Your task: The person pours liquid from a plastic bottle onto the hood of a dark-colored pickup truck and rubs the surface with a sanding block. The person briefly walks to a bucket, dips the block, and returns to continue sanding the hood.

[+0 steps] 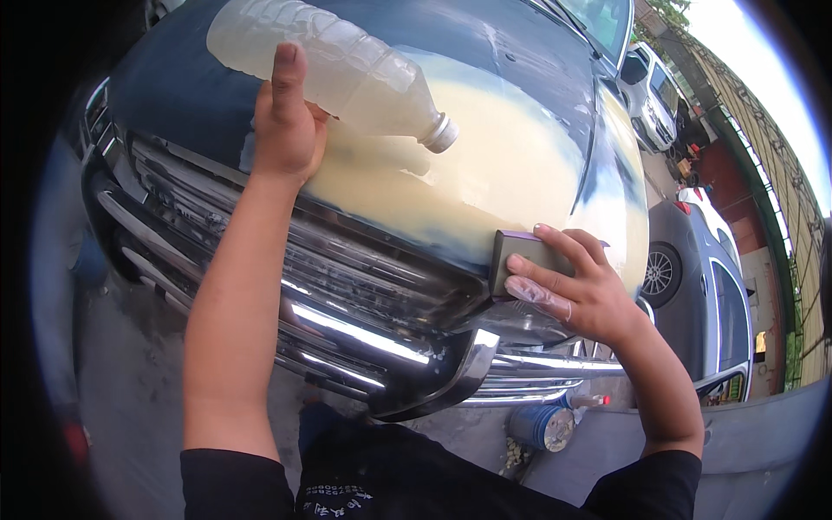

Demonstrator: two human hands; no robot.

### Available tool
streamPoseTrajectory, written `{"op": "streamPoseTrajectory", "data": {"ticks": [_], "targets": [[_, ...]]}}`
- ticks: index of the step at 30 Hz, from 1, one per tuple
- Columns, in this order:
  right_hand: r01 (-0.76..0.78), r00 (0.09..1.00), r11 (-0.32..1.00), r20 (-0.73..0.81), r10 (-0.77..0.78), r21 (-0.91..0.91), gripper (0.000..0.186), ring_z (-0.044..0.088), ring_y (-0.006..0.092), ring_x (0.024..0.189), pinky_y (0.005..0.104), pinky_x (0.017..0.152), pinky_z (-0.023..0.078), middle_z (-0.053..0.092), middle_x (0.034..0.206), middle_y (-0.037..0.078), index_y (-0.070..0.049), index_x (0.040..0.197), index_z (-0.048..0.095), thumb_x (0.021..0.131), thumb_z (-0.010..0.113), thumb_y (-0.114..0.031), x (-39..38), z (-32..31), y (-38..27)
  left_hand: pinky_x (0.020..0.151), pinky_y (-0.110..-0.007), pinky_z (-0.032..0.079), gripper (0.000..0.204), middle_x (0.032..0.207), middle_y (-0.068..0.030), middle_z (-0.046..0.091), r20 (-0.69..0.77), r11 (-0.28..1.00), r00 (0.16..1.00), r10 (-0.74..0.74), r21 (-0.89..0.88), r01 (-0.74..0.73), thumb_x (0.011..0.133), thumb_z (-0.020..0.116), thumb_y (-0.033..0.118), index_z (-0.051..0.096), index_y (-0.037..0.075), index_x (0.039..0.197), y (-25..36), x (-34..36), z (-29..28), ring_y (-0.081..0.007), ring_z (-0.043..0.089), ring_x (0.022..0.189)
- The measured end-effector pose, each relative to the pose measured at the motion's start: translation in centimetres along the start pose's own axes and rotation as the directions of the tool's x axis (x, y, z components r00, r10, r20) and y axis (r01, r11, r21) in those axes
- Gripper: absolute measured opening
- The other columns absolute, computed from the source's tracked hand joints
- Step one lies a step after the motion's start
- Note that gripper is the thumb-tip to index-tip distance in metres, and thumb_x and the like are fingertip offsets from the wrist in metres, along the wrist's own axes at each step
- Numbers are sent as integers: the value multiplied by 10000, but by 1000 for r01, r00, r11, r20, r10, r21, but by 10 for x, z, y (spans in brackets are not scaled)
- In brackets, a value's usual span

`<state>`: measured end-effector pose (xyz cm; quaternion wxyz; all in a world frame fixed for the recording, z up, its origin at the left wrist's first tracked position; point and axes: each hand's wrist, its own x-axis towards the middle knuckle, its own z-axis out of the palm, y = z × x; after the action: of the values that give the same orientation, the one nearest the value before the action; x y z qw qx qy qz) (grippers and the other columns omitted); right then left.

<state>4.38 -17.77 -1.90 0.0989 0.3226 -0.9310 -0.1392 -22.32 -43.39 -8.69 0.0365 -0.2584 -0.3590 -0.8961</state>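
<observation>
"Grip first: what have you got in your left?"

"My left hand [288, 139] is closed round a cloudy plastic bottle [347, 82], thumb up across its near side, the other fingers mostly hidden. I hold it over the hood [173, 95], tilted, its capped neck sloping down to my right."

"And your right?"

"My right hand [594, 290] has a grey block [510, 246] with a purple edge between thumb and fingers, spread only as wide as the block. That sits at the hood's front edge, toward the right-hand corner. Whitish film covers part of my thumb; what it is, I can't tell."

"What's the surface like?"

"Dark blue-grey, with a broad cream patch [494, 156] running to the front edge. Below that edge comes the grille [364, 256], then the chrome bumper [347, 334]."

"Any writing?"

"White characters and a row of digits, small and partly blurred, on the front of my black shirt [407, 468]."

"Farther out?"

"On the ground near the bumper's right end, a blue tin [539, 426]. Off to the right stand a grey car [698, 251] and, beyond it, a white vehicle [648, 108]."
</observation>
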Motion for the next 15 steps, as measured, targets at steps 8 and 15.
{"op": "streamPoseTrajectory", "data": {"ticks": [8,15], "targets": [[123,978,992,-164,-128,-37,567,482,314,1306,429,974,418,578,1407,-42,-264,1384,531,848,652,-123,111,27,-36,992,-385,468,650,1244,-76,615,70,999,996,-51,23,49,975,521,590,506,44,1327,-3,3,-4,-217,598,1147],[74,993,996,-89,-78,-49,524,494,301,1298,425,955,438,582,1397,-61,-255,1324,579,821,686,-155,34,12,-16,757,-288,483,646,1067,-37,651,20,1000,999,29,3,-29,934,568,637,587,49,1200,-1,1,10,-125,622,960]]}}
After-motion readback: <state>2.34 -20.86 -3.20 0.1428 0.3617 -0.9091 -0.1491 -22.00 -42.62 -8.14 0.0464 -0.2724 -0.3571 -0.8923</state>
